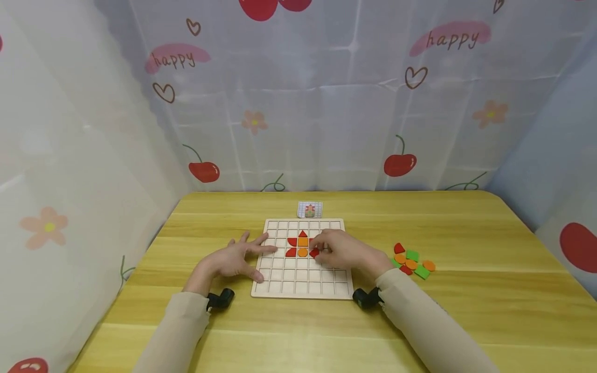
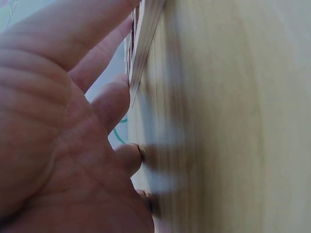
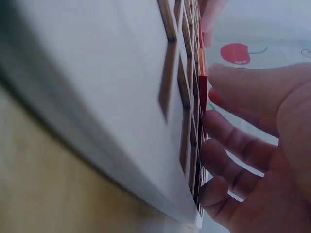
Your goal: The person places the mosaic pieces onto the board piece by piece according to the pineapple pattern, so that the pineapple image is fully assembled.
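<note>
A pale wooden grid board (image 1: 289, 287) lies on the table, with several red pieces and two orange ones in its middle cells. My right hand (image 1: 342, 249) is over the board's right half, fingers curled, thumb and forefinger at a red piece (image 3: 203, 90) that they partly hide. At the board's left edge my left hand (image 1: 235, 257) is spread, fingers straight, its thumb and some fingertips reaching onto the board. Beside the fingers of the left hand (image 2: 87, 145), the board's side edge (image 2: 146, 43) shows in the left wrist view. An orange square (image 1: 303, 242) sits above an orange disc (image 1: 302, 252).
A small printed card (image 1: 310, 210) with a coloured pattern lies behind the board. Loose green, orange and red pieces (image 1: 412, 255) are scattered on the table (image 1: 298, 331) by the right forearm. Printed curtains (image 1: 298, 103) hang along the back and sides.
</note>
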